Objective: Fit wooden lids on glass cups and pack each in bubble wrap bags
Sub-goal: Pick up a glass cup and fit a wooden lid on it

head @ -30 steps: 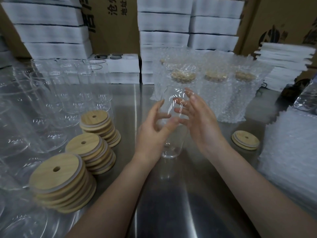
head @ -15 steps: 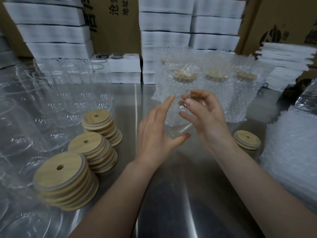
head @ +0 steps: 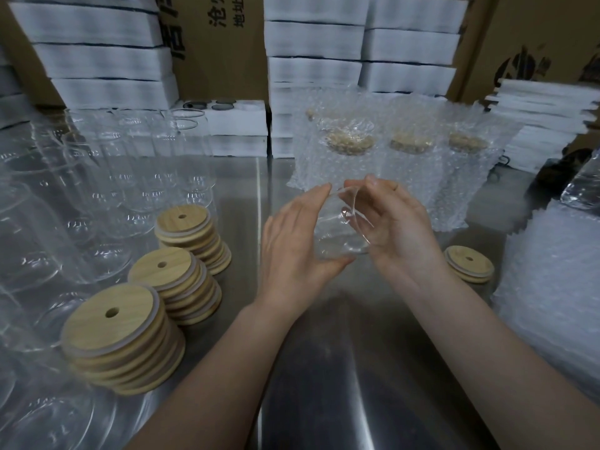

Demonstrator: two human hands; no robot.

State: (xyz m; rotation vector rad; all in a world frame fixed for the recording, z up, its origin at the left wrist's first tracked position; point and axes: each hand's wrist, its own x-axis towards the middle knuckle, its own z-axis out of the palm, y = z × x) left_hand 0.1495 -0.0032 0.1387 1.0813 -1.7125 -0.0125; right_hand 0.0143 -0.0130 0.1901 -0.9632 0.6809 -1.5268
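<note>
Above the middle of the steel table (head: pixel 324 401), I held the glass cup (head: pixel 337 235) tilted between both hands, left hand (head: pixel 289 251) cradling its body, right hand (head: pixel 402 232) curled round its rim, and judged it wanted standing upright before any wooden lid (head: pixel 469 264).

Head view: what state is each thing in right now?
glass cup, lidless, tilted, held by both hands
left hand, holding the glass cup
right hand, gripping the glass cup
bagged cups, lidded, upright
spare cups, lidless, upright
lid stacks, lying flat, unused
</note>
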